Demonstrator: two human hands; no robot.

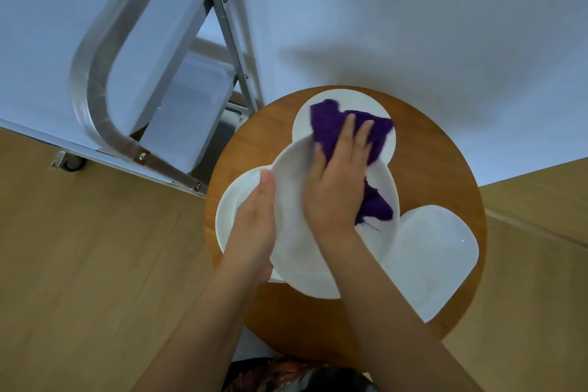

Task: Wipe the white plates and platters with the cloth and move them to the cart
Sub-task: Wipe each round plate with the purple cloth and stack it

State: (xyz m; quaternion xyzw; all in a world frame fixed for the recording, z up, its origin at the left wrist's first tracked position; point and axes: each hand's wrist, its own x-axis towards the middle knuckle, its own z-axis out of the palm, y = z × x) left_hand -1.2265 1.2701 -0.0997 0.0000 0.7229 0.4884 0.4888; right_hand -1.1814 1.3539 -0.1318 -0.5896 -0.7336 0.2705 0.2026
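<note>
Round wooden table (451, 175), seen from above. Left hand (254, 226) grips near rim of oval platter (302, 251), thumb on top, other fingers hidden beneath; platter held tilted over other white plates. Right hand (337, 181), fingers nearly straight and spread, presses purple cloth (331, 127) onto platter's far end. Glazed ware likely stiff, heavy, slippery, breakable; best held by rim, both hands. Cart (105, 86) beyond table at left, trays awaiting.

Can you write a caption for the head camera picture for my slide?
Right hand presses a purple cloth onto a white plate held by the left hand over a round wooden table.
</note>
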